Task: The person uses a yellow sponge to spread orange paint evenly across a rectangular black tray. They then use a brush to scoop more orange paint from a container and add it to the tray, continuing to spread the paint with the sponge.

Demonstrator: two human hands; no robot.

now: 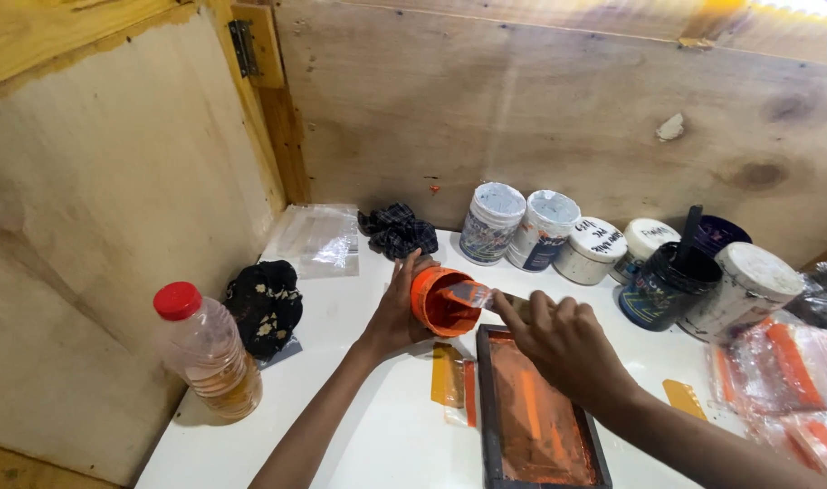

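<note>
My left hand (397, 312) grips an orange tub of paint (440, 301), tilted on its side with its mouth toward the right. My right hand (565, 342) holds a flat scraper (472, 293) whose orange-smeared blade reaches into the tub's mouth. Just below the tub lies a dark-framed printing screen (533, 418) smeared with orange paint. An orange-stained plastic strip (452, 380) lies on the white table (386, 435) left of the frame.
Several lidded paint jars (543, 230) line the wooden back wall, with an open dark jar (664, 282) holding a stick. A red-capped bottle (208, 351) and dark cloths (266, 303) sit at left. Plastic-wrapped orange items (793, 380) lie at right.
</note>
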